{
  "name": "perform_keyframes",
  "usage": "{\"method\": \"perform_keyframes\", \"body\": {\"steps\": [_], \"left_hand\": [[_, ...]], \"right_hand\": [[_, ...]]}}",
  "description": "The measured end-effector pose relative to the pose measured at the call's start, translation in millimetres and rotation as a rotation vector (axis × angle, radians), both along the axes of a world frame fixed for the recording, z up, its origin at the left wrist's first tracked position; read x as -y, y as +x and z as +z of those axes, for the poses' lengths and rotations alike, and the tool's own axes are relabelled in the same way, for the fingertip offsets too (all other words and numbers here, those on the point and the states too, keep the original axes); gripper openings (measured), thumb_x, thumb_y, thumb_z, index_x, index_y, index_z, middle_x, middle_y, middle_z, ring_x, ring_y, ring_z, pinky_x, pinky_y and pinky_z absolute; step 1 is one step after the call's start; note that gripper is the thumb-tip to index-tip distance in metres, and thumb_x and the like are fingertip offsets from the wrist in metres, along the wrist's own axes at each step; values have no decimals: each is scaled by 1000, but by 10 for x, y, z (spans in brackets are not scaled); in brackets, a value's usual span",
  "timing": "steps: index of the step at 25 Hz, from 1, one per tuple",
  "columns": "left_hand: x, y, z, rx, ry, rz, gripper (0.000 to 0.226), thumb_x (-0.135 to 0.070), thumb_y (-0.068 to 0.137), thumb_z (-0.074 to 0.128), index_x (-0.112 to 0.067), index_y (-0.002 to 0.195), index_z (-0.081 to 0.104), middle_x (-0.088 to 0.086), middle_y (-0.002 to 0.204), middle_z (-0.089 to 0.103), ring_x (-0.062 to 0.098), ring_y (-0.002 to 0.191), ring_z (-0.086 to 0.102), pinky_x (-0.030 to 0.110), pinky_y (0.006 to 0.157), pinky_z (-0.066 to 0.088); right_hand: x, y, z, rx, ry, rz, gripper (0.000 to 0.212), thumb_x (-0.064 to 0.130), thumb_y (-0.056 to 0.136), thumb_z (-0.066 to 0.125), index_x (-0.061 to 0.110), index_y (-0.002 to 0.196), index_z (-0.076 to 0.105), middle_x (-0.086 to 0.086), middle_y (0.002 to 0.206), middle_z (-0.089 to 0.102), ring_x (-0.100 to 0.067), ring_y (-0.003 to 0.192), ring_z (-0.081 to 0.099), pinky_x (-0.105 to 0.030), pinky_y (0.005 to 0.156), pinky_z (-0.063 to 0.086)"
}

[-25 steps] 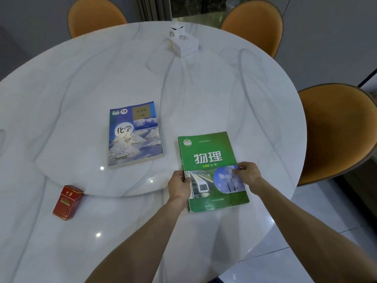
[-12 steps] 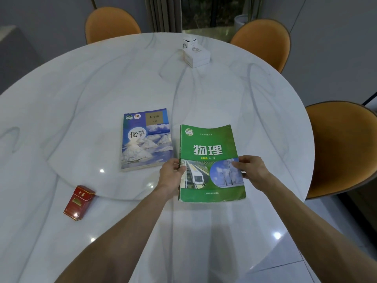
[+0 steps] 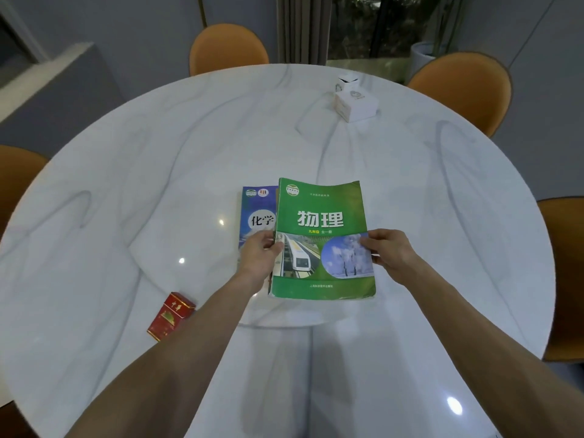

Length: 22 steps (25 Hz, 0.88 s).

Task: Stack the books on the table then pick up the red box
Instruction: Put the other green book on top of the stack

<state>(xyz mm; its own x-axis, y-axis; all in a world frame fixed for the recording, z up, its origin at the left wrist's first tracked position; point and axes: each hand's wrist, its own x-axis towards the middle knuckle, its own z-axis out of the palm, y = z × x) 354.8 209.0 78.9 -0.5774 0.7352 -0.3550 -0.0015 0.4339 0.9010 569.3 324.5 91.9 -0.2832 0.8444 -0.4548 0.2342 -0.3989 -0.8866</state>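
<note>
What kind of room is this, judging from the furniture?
Probably a home dining room. A large round marble table stands with orange chairs around it, and curtains hang by a dark window beyond. School textbooks lie on the table, held by two hands.

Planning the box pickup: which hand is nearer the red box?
Left. The left hand grips the green book's left edge, up and right of the red box. The right hand holds the book's far edge.
</note>
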Motion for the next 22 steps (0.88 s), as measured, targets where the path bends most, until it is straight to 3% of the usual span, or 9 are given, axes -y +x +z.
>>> {"method": "perform_keyframes", "body": {"steps": [8, 11, 15, 18, 22], "left_hand": [[-194, -675, 13, -12, -3, 60, 20, -4, 91, 56, -2, 111, 59, 17, 111, 65, 25, 91, 61, 42, 92, 54], [-257, -816, -58, -14, -41, 70, 23, -5, 91, 57, -3, 114, 58, 19, 115, 64, 26, 93, 61, 41, 91, 53], [-327, -928, -173, -31, -90, 78, 21, -7, 91, 57, -5, 112, 59, 19, 115, 66, 33, 100, 66, 48, 92, 54], [-351, -962, -244, -82, -124, 66, 25, -8, 92, 56, -3, 116, 57, 19, 116, 66, 33, 101, 65, 48, 89, 55], [-379, -984, -341, -173, -168, 17, 27, -8, 93, 54, -2, 119, 57, 19, 118, 66, 34, 103, 65, 47, 91, 55]], "right_hand": [[-295, -806, -77, 32, 10, 17, 24, -5, 90, 54, -14, 111, 58, -14, 83, 64, -23, 68, 59, -36, 72, 53], [-397, -976, -192, 67, 20, 12, 24, -4, 89, 55, -14, 111, 58, -21, 98, 61, -30, 85, 59, -43, 84, 52], [-466, -1132, -365, 115, 26, 8, 17, -3, 88, 57, -8, 103, 63, -21, 96, 62, -29, 86, 58, -42, 78, 54], [-498, -1213, -497, 190, 38, -2, 12, 1, 85, 61, -2, 95, 68, -17, 90, 64, -27, 83, 58, -51, 89, 53], [-478, -1282, -614, 302, 92, -3, 17, 5, 86, 61, 1, 100, 70, -16, 94, 67, -23, 83, 59, -41, 87, 54]]}}
